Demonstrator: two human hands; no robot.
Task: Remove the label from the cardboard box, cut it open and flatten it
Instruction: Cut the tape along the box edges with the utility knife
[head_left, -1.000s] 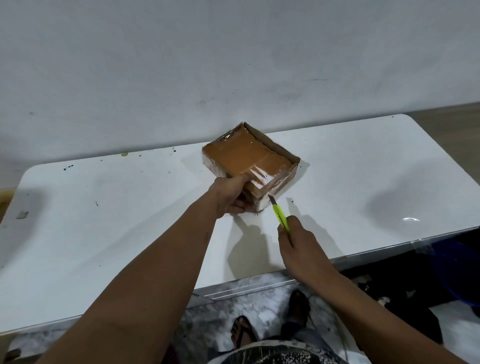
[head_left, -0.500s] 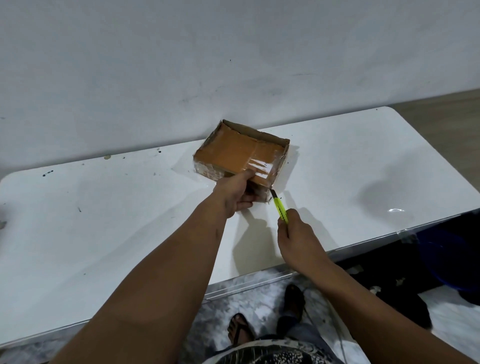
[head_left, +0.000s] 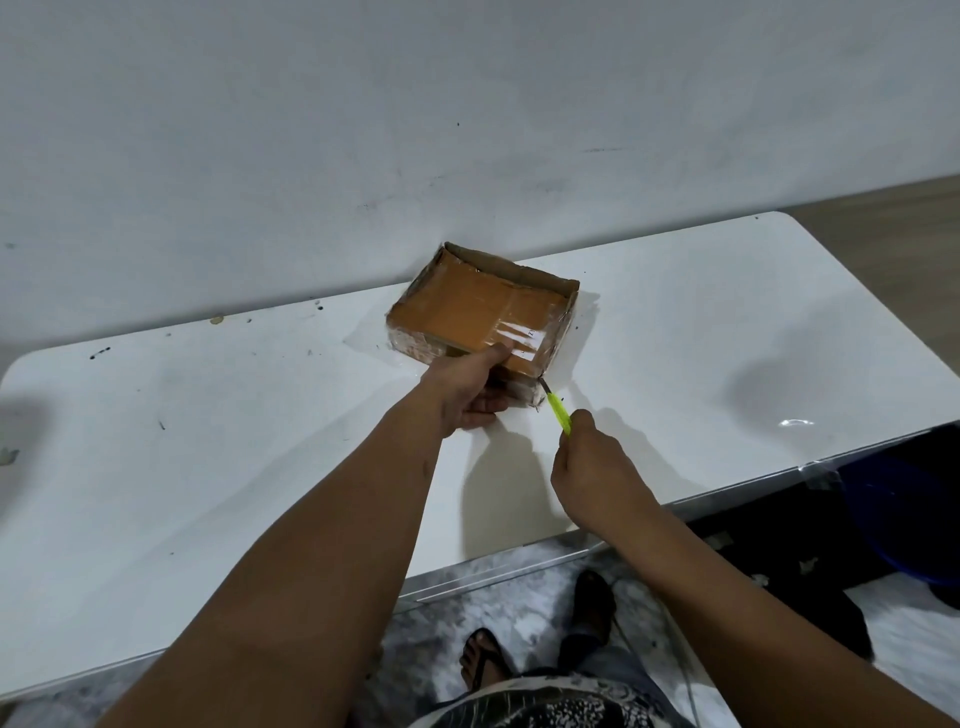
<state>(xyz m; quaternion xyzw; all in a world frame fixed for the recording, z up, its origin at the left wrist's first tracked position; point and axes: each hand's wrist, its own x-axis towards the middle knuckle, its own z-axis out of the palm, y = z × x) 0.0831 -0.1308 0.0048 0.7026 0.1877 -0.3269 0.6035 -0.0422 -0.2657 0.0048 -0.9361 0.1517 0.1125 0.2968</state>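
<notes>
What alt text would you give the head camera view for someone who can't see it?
A person's left hand grips the near edge of a taped cardboard box on a white table, while the right hand holds a yellow-green utility knife with its blade at the box's near right corner.

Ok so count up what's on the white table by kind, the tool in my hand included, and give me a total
Cardboard box: 1
Yellow-green utility knife, held in the right hand with its blade at the box's near corner: 1
Total: 2
The left hand grips the box's near edge on the table.
</notes>
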